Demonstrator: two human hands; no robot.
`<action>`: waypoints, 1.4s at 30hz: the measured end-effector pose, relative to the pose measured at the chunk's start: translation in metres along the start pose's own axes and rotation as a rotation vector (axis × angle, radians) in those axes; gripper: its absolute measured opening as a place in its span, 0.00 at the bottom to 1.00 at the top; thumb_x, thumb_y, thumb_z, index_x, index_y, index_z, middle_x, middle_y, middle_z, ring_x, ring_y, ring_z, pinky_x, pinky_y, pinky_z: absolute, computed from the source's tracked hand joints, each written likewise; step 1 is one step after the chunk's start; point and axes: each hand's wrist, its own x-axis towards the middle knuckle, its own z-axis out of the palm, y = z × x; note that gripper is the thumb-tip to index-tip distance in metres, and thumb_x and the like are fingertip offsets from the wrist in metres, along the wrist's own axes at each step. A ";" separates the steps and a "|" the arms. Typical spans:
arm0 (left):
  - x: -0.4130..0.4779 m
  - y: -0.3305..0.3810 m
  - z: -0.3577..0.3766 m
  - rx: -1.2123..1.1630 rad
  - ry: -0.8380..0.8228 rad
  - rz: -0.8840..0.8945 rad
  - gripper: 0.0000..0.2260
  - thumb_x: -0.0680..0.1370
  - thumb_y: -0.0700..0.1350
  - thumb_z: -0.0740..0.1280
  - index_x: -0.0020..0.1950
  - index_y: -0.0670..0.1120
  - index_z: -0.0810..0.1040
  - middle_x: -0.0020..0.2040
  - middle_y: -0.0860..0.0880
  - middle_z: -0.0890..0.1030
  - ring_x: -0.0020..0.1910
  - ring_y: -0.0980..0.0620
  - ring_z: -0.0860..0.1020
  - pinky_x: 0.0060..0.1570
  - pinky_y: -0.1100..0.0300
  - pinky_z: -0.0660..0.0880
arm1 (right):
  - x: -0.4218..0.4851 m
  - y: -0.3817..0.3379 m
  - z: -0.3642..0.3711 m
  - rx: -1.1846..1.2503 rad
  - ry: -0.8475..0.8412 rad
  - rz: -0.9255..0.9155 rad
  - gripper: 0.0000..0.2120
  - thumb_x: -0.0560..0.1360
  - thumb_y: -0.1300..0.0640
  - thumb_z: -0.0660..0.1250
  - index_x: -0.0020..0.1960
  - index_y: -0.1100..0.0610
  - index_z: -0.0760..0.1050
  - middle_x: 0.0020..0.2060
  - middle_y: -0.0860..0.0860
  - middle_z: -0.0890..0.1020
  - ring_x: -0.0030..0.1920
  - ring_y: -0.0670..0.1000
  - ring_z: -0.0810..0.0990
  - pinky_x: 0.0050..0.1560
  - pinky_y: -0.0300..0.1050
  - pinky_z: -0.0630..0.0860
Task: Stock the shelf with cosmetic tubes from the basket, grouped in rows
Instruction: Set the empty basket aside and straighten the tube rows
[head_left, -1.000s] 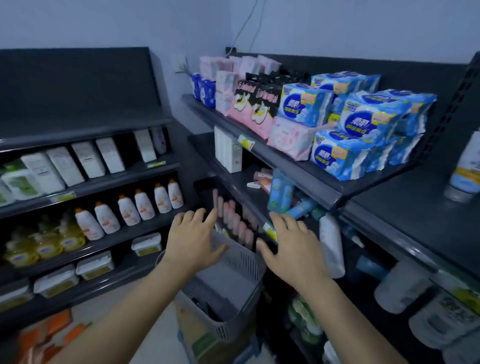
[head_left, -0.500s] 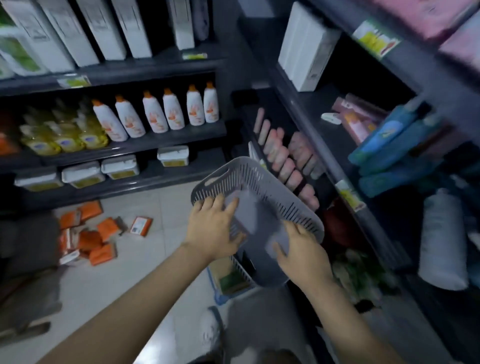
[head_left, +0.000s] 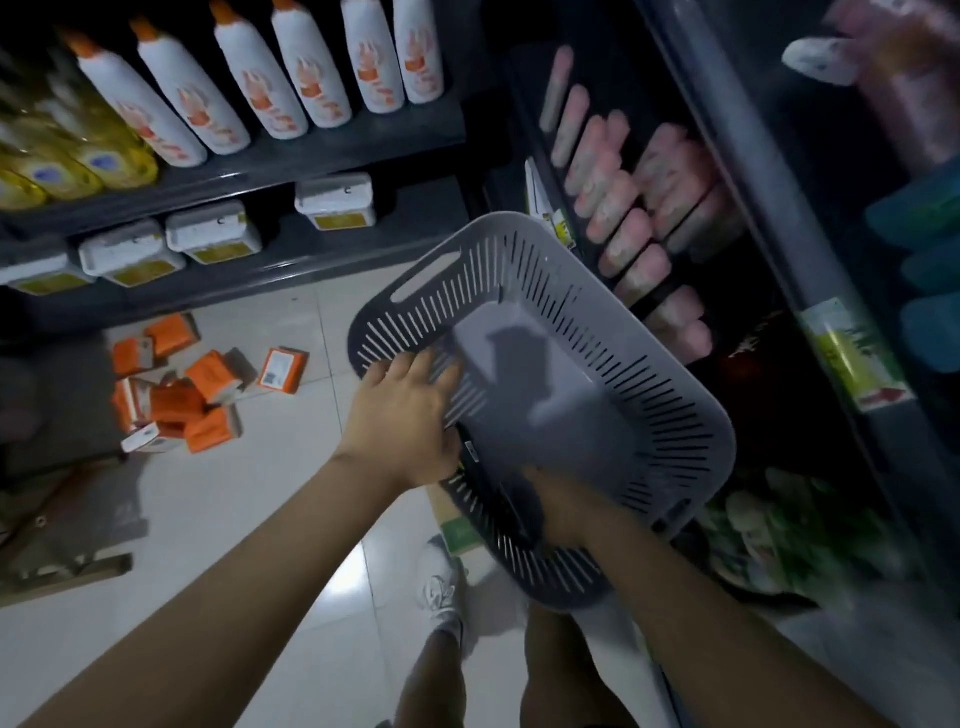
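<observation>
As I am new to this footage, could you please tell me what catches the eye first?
A grey basket fills the centre, gripped by the left hand and right hand. Pink tubes lie in rows to its upper right, and orange boxes lie scattered on the floor at left.

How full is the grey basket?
Nearly empty. The basket shows a bare grey floor almost throughout. Only a dark thing lies at its near end by the right hand; what it is, I cannot tell.
</observation>
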 end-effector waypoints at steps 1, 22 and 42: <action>0.005 0.003 0.004 -0.005 -0.021 -0.001 0.31 0.71 0.55 0.64 0.73 0.49 0.64 0.72 0.45 0.67 0.68 0.44 0.68 0.66 0.51 0.63 | 0.010 0.003 0.003 0.042 -0.003 -0.011 0.48 0.60 0.51 0.80 0.73 0.47 0.60 0.69 0.50 0.69 0.68 0.57 0.70 0.65 0.54 0.71; 0.097 0.058 0.102 0.282 -0.778 0.301 0.27 0.75 0.45 0.70 0.73 0.45 0.66 0.71 0.43 0.68 0.71 0.42 0.66 0.67 0.51 0.65 | 0.040 0.038 -0.043 1.427 0.308 0.324 0.24 0.58 0.50 0.82 0.48 0.60 0.81 0.42 0.55 0.86 0.44 0.56 0.84 0.48 0.50 0.80; 0.131 0.024 0.062 -0.693 -0.613 -0.299 0.35 0.64 0.68 0.70 0.62 0.45 0.74 0.60 0.45 0.79 0.58 0.45 0.77 0.59 0.53 0.72 | -0.017 0.016 -0.061 0.769 0.553 0.209 0.32 0.66 0.51 0.75 0.66 0.50 0.65 0.48 0.48 0.80 0.48 0.53 0.81 0.46 0.46 0.77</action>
